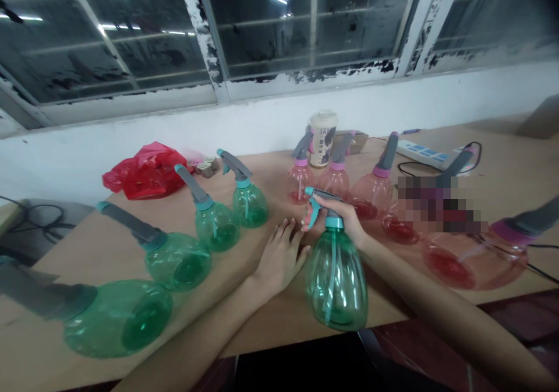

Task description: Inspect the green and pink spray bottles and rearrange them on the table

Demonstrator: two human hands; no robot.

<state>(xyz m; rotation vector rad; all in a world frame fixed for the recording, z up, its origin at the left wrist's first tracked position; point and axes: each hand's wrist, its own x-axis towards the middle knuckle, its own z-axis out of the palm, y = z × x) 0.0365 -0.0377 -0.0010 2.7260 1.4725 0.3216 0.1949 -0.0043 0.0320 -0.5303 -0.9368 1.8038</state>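
My right hand (338, 214) is closed round the grey and teal trigger head of a green spray bottle (335, 278) that stands upright near the front edge of the wooden table (105, 246). Just left of that bottle my left hand (279, 258) lies flat on the table, fingers stretched out, holding nothing. A row of several green spray bottles (213, 223) runs off to the left, the nearest one (116, 316) large in the corner. A row of several pink spray bottles (371, 194) runs from the middle to the right.
A red plastic bag (146, 170) lies at the back left. A paper cup (322, 138) stands by the white wall, a power strip (421, 153) with cables to its right. Dark windows sit above. A blurred patch covers part of the right side.
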